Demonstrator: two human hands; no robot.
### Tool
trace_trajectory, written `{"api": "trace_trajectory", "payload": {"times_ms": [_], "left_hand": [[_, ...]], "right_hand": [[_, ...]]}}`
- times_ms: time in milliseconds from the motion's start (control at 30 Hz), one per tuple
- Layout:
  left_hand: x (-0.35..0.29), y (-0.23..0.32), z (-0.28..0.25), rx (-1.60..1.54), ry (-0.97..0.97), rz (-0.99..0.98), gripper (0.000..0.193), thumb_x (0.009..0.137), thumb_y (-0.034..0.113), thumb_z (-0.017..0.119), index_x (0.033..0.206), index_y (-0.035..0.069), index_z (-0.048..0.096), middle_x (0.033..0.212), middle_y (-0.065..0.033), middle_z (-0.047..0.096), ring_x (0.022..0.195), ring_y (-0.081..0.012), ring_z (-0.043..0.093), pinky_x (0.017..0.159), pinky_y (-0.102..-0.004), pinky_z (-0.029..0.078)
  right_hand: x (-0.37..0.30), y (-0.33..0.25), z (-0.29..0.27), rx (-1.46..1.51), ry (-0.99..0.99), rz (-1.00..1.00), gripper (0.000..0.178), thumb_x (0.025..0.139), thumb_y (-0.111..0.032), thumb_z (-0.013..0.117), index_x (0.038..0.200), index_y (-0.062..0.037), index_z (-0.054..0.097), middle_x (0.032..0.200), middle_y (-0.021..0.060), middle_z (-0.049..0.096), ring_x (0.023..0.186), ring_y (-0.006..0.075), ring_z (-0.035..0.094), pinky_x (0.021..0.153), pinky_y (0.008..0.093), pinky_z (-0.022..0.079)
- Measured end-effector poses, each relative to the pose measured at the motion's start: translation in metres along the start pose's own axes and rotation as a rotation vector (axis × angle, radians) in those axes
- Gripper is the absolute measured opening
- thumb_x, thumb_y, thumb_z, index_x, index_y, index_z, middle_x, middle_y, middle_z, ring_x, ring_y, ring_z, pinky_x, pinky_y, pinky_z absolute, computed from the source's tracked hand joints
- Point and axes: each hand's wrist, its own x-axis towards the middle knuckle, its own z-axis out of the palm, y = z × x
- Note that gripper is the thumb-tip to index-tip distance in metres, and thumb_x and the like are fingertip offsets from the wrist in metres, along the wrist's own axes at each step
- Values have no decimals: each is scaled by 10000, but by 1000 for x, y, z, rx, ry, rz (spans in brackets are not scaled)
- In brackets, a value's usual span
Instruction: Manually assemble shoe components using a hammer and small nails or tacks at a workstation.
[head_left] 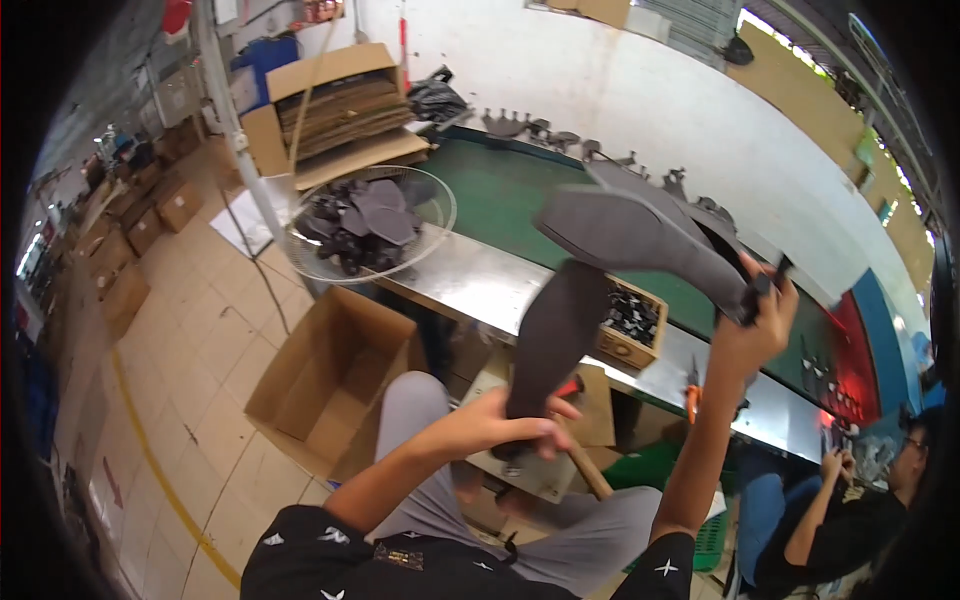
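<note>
My left hand (518, 428) is closed round the lower end of a dark grey shoe sole (560, 330) that stands nearly upright above my lap. Raised to the right, my right hand (757, 318) grips the narrow ends of a pair of grey shoe soles (625, 228), their broad ends pointing left over the bench. The two soles overlap, and motion blurs their edges. Below them sits a wooden box (633, 350) of small dark pieces, partly covered by the left sole. A wooden handle (588, 468) slants beside my left hand, over a pale board.
A wire basket (440, 235) of dark sole parts sits on the metal bench edge (470, 285). Beneath is an open carton (290, 400). Dark parts line the far side of the green belt (490, 175). Orange-handled pliers (692, 398) lie nearby; a co-worker (850, 520) sits at right.
</note>
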Motion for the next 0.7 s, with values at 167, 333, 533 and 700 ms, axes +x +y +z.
{"api": "trace_trajectory", "payload": {"times_ms": [167,333,533,700], "left_hand": [[-132,-17,-44,117,683,79,384,962,161,604,1281,-49,562,913,-90,691,728,-134,641,701,-263,515],[-169,-29,-45,39,949,219,383,968,166,591,1272,-66,564,839,-79,648,714,-150,641,643,-295,549],[-158,-42,-51,327,1321,234,334,899,98,698,1146,-21,506,795,-69,612,587,-147,623,542,-294,553],[-127,-54,-69,113,941,166,399,872,82,721,1194,2,500,969,-90,627,616,-127,604,595,-277,536]], "right_hand": [[-4,-99,154,261,-177,108,425,619,-45,809,1029,-136,740,1054,145,627,955,329,645,792,407,529],[-54,-181,305,389,-968,162,835,724,-218,800,1456,-159,402,1381,244,444,1195,444,529,983,485,485],[-128,-150,262,504,-1307,-127,788,849,-369,706,1450,2,355,1490,327,329,1287,434,477,1034,451,433],[-138,-85,53,-12,-1358,49,648,871,-454,679,1292,6,502,1130,231,596,1042,402,596,905,462,492]]}}
